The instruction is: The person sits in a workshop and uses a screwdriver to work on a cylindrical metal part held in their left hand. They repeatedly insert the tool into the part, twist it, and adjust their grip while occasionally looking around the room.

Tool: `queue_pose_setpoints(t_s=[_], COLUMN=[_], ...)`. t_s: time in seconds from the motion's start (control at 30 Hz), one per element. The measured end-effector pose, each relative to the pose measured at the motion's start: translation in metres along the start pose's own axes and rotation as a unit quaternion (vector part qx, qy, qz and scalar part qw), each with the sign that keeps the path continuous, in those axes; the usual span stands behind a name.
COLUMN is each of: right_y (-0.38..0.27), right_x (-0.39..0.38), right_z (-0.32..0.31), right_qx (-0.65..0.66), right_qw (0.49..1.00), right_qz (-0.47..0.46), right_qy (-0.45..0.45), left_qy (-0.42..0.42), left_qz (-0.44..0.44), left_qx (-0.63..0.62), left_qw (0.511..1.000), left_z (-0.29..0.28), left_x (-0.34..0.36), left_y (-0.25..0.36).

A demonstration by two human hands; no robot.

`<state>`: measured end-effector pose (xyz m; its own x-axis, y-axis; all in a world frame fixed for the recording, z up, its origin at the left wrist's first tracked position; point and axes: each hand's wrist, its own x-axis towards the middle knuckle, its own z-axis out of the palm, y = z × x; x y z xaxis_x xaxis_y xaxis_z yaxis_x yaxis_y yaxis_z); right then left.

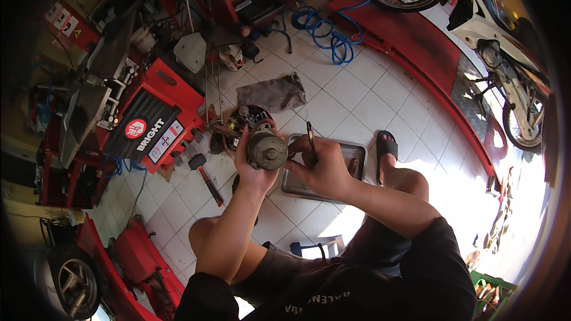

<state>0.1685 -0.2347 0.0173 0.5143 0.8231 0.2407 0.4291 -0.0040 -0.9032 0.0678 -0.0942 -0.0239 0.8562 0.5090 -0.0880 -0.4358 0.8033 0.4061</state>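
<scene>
My left hand [257, 178] is closed around a dirty grey cylindrical motor [269, 148], with its round stepped end facing up. Close to its right side is my right hand [326, 166], the thumb and a finger reaching to the motor's edge. A thin dark tool with a slim tip [310, 137] stands up from the curled fingers of that hand; I cannot make out its kind. Beneath the right hand, a shallow metal tray [364, 163] lies on the floor with a dark object in it. Just beyond the motor sits a round assembly of metal parts [242, 117], partly hidden.
A grey rag [272, 93] lies on the tiles ahead. A mallet [202, 169] rests left, beside a red machine [160, 113]. Blue hose [333, 38] coils at the far side. Along the right run a red lift platform [425, 65] and a motorcycle [505, 65].
</scene>
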Motion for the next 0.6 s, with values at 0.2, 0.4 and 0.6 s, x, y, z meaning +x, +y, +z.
queue_pose_setpoints(t_s=[0.2,0.4,0.6], right_y=[-0.005,0.006,0.013], right_x=[0.002,0.002,0.000], right_z=[-0.005,-0.002,-0.002], right_qx=[-0.031,-0.047,-0.041], right_qw=[0.999,0.994,0.994], right_qz=[-0.021,-0.087,-0.098], right_qy=[0.002,0.042,0.029], left_qy=[-0.033,-0.059,-0.034], left_qz=[0.007,-0.006,-0.039], left_qx=[0.036,0.064,0.019], left_qw=[0.999,0.996,0.998], left_z=[-0.009,-0.014,-0.017], left_x=[0.004,0.006,0.005], left_y=[0.002,0.002,-0.005])
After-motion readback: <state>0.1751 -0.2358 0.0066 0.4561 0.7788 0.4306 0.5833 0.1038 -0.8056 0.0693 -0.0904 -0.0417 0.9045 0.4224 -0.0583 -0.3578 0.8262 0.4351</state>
